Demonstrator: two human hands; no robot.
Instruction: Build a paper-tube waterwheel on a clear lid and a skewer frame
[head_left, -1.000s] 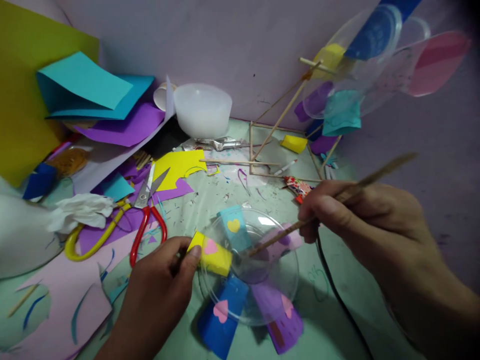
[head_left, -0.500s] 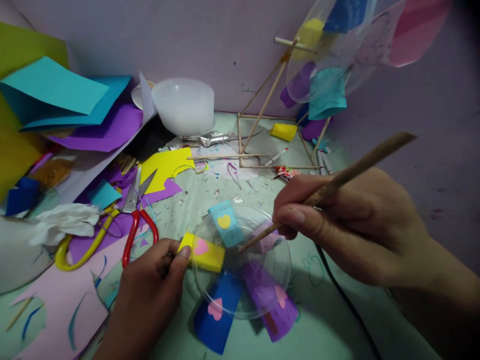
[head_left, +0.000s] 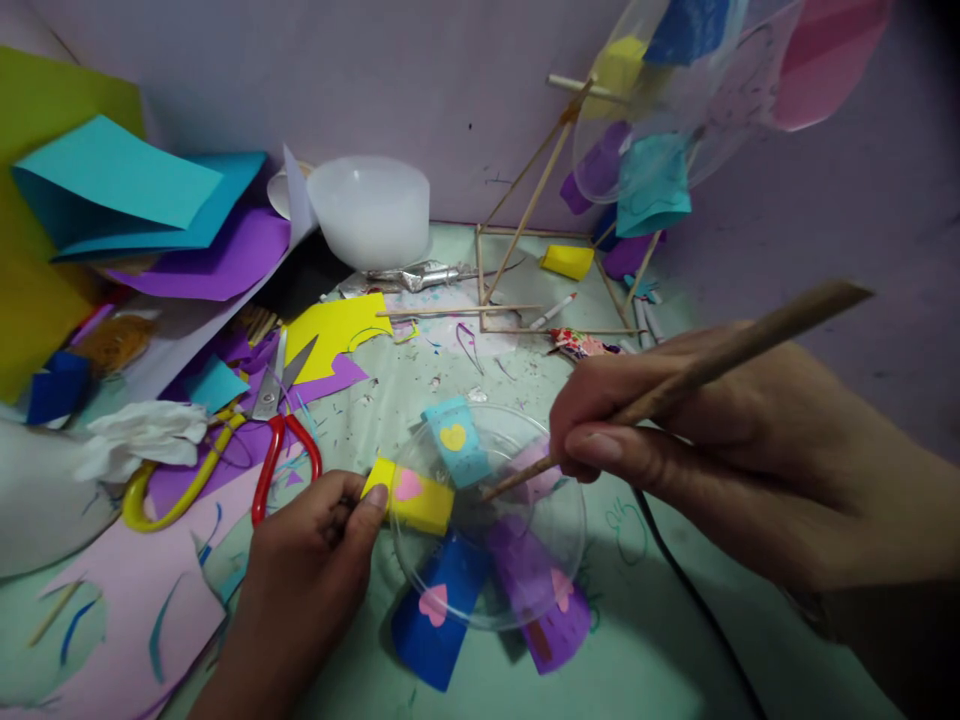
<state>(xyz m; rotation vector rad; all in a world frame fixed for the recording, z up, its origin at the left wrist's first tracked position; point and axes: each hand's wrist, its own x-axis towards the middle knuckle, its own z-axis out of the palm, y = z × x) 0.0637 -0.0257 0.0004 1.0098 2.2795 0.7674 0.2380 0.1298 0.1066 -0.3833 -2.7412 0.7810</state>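
Low in the middle is a clear plastic disc, like a lid, with coloured paper cups or flaps around it. Its yellow paper piece is pinched between the thumb and fingers of my left hand. My right hand grips a wooden stick, slanting down so that its thin end meets the disc near the centre. Hearts decorate the light blue piece, the dark blue piece and the purple piece. A pink piece is partly hidden behind my right fingers.
Scissors with red and yellow handles lie open left of the disc, among paper scraps. Behind stand a white bowl and a stick frame carrying a similar paper-and-plastic wheel. A dark cable runs at right.
The stick has tilted slightly, its thick upper end shifting right and a little lower. The rest of the view has shifted only slightly; both hands keep their holds.
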